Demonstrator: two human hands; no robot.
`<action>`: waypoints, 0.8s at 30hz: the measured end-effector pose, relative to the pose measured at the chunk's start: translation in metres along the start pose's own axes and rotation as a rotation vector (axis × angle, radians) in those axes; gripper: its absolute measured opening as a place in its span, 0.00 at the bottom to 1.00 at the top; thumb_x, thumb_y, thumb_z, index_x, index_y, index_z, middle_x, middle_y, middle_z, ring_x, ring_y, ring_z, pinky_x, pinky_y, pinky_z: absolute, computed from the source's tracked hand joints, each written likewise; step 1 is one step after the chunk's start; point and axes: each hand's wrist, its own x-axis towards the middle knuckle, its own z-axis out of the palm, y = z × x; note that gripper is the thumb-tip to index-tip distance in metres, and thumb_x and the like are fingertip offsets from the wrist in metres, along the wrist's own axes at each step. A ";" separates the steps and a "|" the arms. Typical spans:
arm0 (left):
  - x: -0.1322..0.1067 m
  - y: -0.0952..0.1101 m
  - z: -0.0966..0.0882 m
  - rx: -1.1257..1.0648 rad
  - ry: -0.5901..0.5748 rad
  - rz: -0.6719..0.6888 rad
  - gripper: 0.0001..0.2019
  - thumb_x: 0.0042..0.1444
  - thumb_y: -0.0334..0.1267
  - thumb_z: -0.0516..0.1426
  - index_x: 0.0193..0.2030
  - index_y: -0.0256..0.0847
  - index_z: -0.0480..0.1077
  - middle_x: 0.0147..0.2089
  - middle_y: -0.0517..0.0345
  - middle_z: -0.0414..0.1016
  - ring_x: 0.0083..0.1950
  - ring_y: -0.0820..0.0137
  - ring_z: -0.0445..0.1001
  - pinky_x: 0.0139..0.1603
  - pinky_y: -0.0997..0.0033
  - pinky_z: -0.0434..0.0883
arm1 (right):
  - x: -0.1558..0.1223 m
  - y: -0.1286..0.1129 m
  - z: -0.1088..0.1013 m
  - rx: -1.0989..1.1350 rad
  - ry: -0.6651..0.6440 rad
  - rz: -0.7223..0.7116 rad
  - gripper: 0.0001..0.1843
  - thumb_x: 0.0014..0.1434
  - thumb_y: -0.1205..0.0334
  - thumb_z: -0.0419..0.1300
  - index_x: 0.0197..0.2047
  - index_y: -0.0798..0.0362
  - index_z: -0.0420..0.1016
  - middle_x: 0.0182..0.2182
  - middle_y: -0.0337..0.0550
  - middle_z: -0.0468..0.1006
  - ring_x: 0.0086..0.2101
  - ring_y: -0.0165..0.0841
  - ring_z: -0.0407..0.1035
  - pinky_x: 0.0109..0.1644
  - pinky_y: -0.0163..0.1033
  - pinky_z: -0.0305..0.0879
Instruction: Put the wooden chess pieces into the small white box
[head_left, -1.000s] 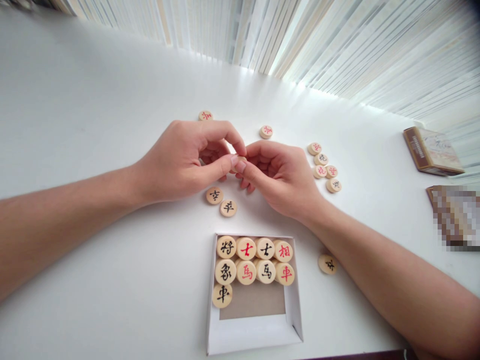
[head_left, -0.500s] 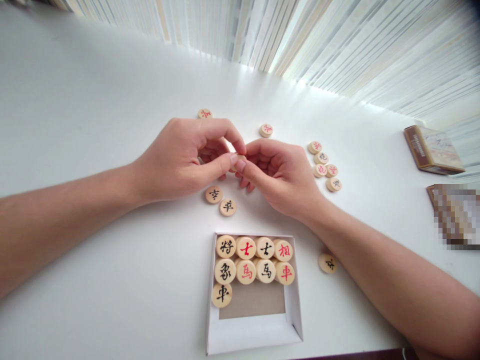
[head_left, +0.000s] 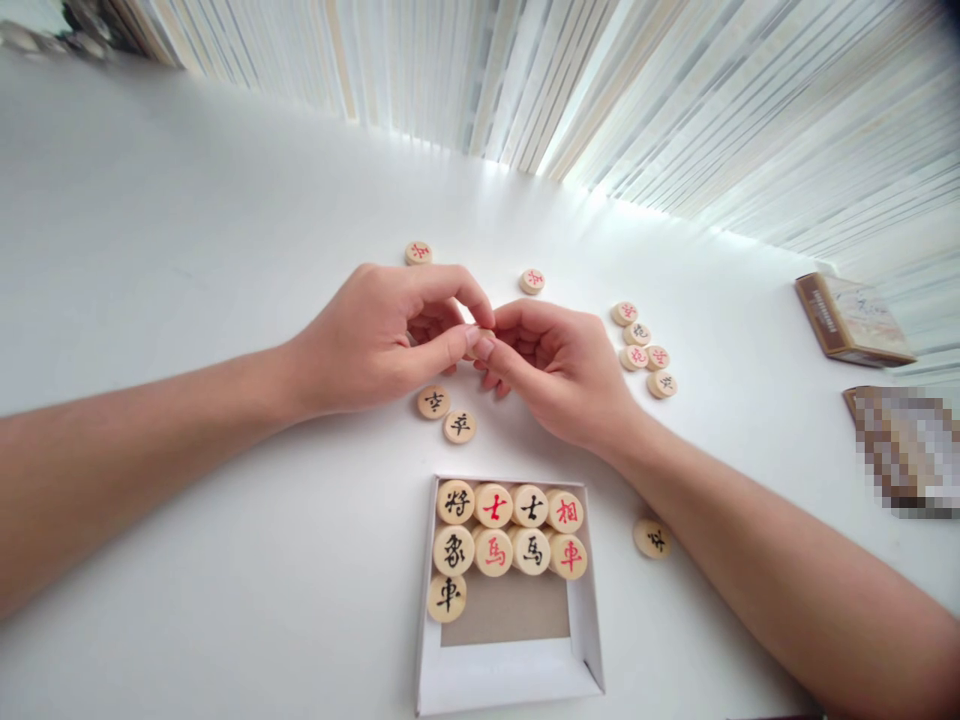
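Observation:
My left hand [head_left: 379, 335] and my right hand [head_left: 564, 370] meet fingertip to fingertip above the white table [head_left: 187, 300]. Both are closed in a pinch on a small wooden chess piece [head_left: 482, 336], mostly hidden by the fingers. Just below the left hand lie two black-marked pieces [head_left: 446, 414]. Nearer to me stands an open white box [head_left: 510, 660] with several round wooden pieces [head_left: 510, 535] laid in rows in its far half.
Loose pieces lie about: one far left [head_left: 418, 253], one far middle [head_left: 532, 281], a cluster right of my right hand [head_left: 642, 347], one by my right forearm [head_left: 652, 538]. A brown box [head_left: 851, 320] sits far right, a blurred object [head_left: 904, 450] below it.
The view has tilted a little, so everything sits slightly lower in the frame. My hands keep the same pinch on the piece.

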 end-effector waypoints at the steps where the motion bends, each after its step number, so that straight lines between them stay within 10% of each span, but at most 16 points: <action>1: 0.000 0.000 0.000 0.001 -0.004 -0.001 0.03 0.61 0.38 0.61 0.40 0.44 0.77 0.29 0.64 0.81 0.28 0.68 0.83 0.27 0.72 0.75 | 0.000 0.000 0.000 -0.001 0.000 0.000 0.18 0.65 0.45 0.70 0.42 0.52 0.81 0.29 0.40 0.83 0.27 0.32 0.76 0.31 0.39 0.73; 24: -0.001 0.002 -0.002 -0.007 -0.017 -0.006 0.02 0.63 0.37 0.61 0.39 0.45 0.75 0.28 0.64 0.81 0.28 0.68 0.82 0.27 0.73 0.73 | 0.001 0.001 -0.001 0.020 0.000 0.020 0.16 0.66 0.46 0.69 0.42 0.51 0.81 0.31 0.41 0.84 0.29 0.33 0.77 0.33 0.39 0.74</action>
